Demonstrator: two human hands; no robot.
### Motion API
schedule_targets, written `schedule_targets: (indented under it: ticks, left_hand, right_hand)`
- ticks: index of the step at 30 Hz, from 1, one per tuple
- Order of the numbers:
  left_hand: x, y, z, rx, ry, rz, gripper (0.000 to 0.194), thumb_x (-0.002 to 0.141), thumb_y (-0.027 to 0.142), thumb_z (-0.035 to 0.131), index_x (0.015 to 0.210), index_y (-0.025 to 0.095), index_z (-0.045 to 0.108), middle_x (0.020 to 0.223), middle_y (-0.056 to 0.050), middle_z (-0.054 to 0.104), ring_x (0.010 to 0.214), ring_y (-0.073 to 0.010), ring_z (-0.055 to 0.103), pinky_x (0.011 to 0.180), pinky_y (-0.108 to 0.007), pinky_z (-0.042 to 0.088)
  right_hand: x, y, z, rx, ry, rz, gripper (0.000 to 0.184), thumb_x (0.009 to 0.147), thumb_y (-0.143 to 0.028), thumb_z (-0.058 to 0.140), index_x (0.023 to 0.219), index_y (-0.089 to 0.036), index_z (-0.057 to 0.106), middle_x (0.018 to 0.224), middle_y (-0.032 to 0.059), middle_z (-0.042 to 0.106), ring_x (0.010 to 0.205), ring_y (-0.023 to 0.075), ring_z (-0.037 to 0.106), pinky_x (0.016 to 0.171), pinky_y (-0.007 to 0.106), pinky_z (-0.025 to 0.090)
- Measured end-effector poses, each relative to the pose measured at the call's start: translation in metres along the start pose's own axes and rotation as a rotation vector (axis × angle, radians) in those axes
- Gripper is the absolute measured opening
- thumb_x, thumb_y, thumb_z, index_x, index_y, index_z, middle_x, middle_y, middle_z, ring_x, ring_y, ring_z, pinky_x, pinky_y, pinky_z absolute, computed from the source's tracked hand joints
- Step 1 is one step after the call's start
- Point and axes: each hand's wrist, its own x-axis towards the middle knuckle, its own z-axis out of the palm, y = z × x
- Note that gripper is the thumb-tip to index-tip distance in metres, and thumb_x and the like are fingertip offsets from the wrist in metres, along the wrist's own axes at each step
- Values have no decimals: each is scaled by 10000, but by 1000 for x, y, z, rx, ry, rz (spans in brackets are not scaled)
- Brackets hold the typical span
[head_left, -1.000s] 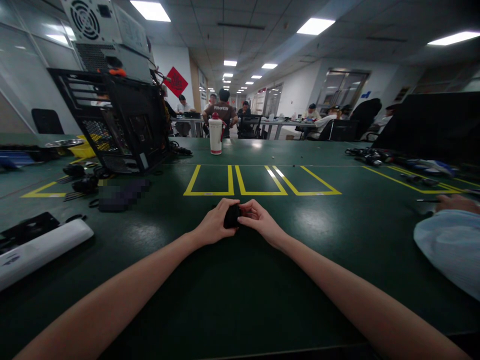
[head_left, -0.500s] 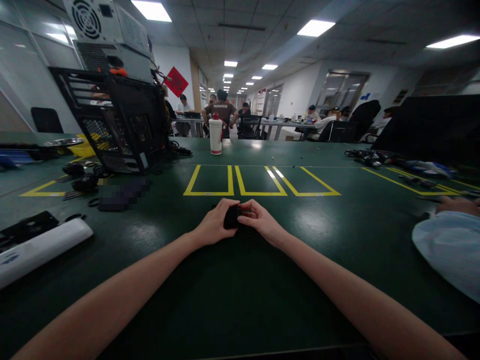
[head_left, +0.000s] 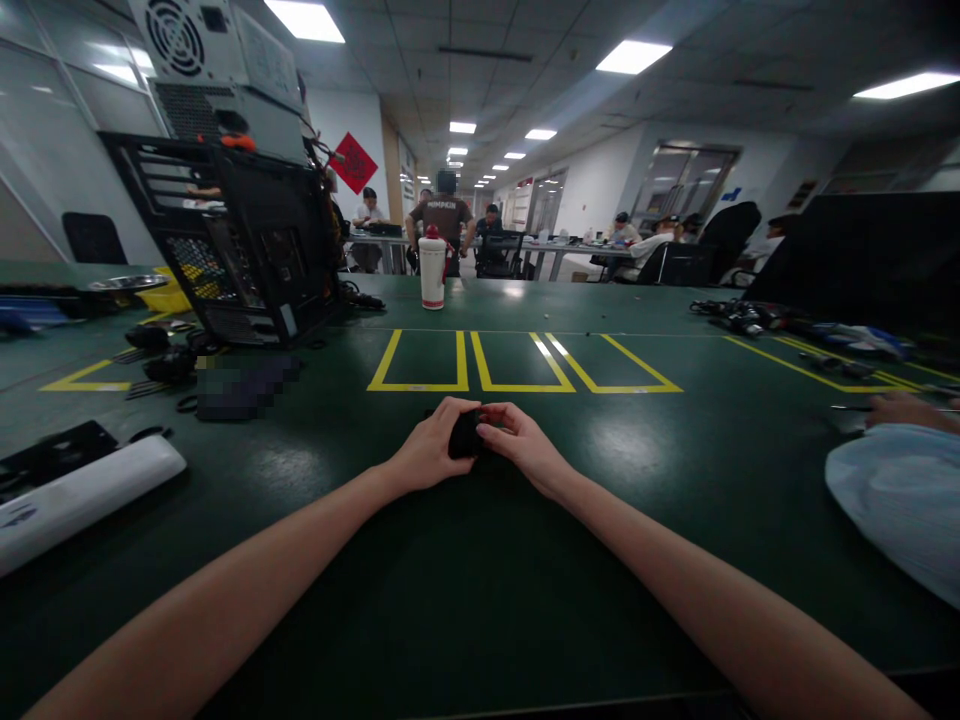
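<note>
A small black object (head_left: 463,437), too dark to name, stands between my hands over the green table (head_left: 480,600). My left hand (head_left: 433,445) is wrapped round it, with the thumb low and the fingers across its top. From the other side, my right hand (head_left: 517,440) is closed, thumb and fingertips pinched at the object's right edge. Whether those fingertips hold some small part of it I cannot make out. Just beyond my hands, yellow tape outlines (head_left: 420,387) mark the table top.
A white bottle with a red lid (head_left: 433,270) stands farther back. An open black computer case (head_left: 262,240) carries power supplies (head_left: 217,70) at left, near a long white box (head_left: 90,500). On the right, a co-worker's light blue sleeve (head_left: 900,500) rests by cables and tools (head_left: 750,318).
My hands and the black object stay almost in place. At right, the co-worker's hand has shifted slightly, and a thin tool now shows more clearly by it.
</note>
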Motion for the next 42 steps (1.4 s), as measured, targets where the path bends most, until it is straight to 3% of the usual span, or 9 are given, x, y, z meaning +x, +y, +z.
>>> schedule_targets:
  ticks: [9,16,21,28,33,37,42]
  left_hand:
    - [0,-4,1,12,11,12,633,617,183,620,1165,249,309,1122,-38,415,1011,-217,453,829,-363,406]
    - [0,-6,2,8,18,24,631,616,189,628,1160,248,313,1106,-34,416,984,-210,462,821,-362,409]
    - [-1,-6,2,7,17,21,633,615,183,631,1157,250,311,1104,-27,415,972,-199,465,809,-347,417]
    - [0,-4,1,7,14,18,636,613,178,627,1159,247,311,1103,-32,416,979,-206,462,803,-349,415]
    - [-1,-4,2,2,19,6,639,609,175,629,1158,252,311,1103,-26,415,979,-201,463,805,-348,417]
    - [-1,-5,2,-4,20,-3,635,606,177,630,1152,259,317,1105,-24,417,985,-204,463,816,-359,415]
    - [0,-4,2,-6,22,4,629,603,178,623,1151,250,323,1105,-32,420,992,-212,460,820,-366,408]
  right_hand:
    - [-6,-9,1,16,-99,-55,316,611,-176,650,883,-209,493,981,5,531,907,154,539,825,350,426]
    - [-5,-8,5,41,-40,-22,199,677,-308,593,817,-200,502,893,1,539,812,138,547,755,335,452]
    - [-1,-7,3,-21,6,-4,278,671,-268,604,919,-201,498,966,25,534,868,150,536,792,348,435]
    - [-8,-12,3,4,-85,-52,278,627,-199,643,859,-205,490,973,9,529,946,173,518,802,348,438]
    - [-7,-9,4,-13,-23,-52,198,701,-276,573,872,-205,504,948,15,532,870,151,538,780,340,443]
    - [-2,-7,4,-42,36,-12,278,667,-238,608,920,-192,501,964,32,541,895,155,534,824,347,422]
    - [-4,-9,3,7,-53,-42,266,630,-188,636,861,-189,504,940,20,554,893,153,548,827,343,424]
